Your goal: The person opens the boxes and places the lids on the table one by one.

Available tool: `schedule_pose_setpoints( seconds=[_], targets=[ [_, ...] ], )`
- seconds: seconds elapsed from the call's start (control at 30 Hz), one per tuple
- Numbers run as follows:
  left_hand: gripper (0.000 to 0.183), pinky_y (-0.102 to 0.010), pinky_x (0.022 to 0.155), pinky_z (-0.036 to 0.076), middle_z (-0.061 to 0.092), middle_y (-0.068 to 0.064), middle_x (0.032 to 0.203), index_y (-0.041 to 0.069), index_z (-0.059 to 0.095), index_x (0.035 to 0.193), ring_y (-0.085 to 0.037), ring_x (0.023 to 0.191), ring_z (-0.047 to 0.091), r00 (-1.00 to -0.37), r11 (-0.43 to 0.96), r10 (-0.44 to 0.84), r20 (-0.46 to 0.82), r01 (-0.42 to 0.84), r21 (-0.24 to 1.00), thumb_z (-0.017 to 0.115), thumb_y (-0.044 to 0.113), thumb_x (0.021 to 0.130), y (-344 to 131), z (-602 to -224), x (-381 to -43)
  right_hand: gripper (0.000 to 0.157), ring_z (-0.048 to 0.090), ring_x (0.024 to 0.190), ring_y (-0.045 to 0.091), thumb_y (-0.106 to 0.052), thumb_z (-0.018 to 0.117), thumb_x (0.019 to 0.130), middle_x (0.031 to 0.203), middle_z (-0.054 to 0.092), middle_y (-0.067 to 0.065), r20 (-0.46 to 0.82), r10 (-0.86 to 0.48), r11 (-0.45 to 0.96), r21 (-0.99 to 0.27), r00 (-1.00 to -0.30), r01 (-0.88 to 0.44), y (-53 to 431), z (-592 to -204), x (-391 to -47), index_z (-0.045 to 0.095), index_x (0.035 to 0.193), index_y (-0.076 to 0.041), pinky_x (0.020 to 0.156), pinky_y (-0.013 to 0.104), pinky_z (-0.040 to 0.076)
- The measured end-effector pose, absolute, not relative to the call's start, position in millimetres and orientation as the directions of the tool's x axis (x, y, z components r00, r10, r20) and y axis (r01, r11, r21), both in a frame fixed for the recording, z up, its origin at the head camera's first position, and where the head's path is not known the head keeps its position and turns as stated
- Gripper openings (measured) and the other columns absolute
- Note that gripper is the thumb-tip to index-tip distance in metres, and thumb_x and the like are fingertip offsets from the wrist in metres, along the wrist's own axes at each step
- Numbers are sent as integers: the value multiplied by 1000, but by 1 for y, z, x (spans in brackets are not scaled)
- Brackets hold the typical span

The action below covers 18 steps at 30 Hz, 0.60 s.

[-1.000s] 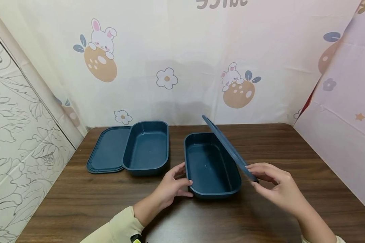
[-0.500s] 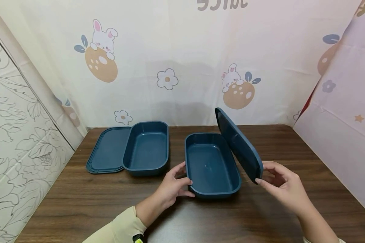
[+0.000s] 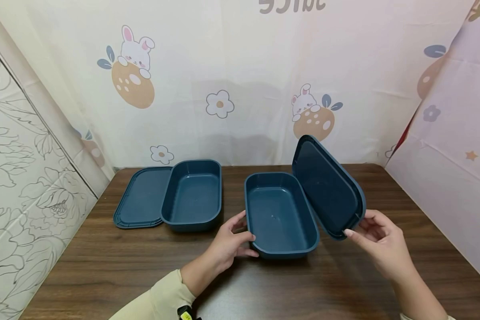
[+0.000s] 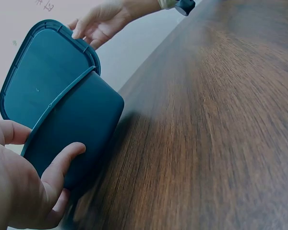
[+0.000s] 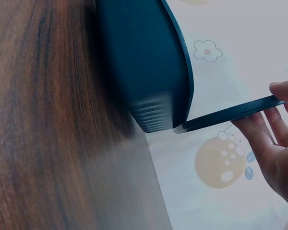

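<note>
An uncovered dark blue food container (image 3: 280, 218) rests on the table, right of centre in the head view. My left hand (image 3: 226, 246) holds its near left side, with fingers against the outer wall (image 4: 79, 115) and at the rim. My right hand (image 3: 384, 242) pinches the near end of a matching dark blue lid (image 3: 330, 191) between thumb and fingers. The lid tilts steeply along the container's right side, its ridged underside facing left. In the right wrist view the lid (image 5: 235, 112) appears edge-on, its far end right at the container's rim.
To the left on the wooden table (image 3: 116, 266) stands a second uncovered blue container (image 3: 196, 195). Its matching lid (image 3: 144, 200) lies flat beside it, partly overlapped by it. A printed curtain (image 3: 248, 66) hangs behind the table's back edge.
My right hand has swung the lid rightward and turned it from nearly edge-on over the container to showing its underside. The left hand stays at the container, which has shifted very slightly.
</note>
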<state>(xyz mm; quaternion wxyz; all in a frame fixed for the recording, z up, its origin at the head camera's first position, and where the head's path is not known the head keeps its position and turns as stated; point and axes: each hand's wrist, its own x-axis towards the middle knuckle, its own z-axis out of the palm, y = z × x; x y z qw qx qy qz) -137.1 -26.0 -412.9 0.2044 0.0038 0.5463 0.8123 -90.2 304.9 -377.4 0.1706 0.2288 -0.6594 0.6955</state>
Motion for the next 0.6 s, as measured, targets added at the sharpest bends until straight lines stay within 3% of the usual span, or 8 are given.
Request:
schedule_pose_setpoints(
  seconds=[0.4, 0.6],
  targets=[
    [80, -47, 62, 59, 32, -26, 141, 6, 35, 151, -31, 86, 64, -925, -327, 316, -209, -313, 892, 60, -14, 77, -22, -413, -139, 48, 63, 111, 30, 42, 37, 76, 119, 61, 26, 618, -75, -440, -725, -783, -530, 311, -384, -99, 46, 119, 23, 87, 34, 54],
    [81, -47, 64, 59, 33, -26, 141, 7, 34, 151, -31, 88, 63, -925, -328, 315, -214, -317, 890, 60, -14, 78, -22, -414, -141, 50, 63, 109, 30, 40, 35, 80, 119, 61, 25, 598, -58, -503, -709, -799, -495, 312, -385, -98, 44, 125, 20, 85, 36, 55]
  ],
)
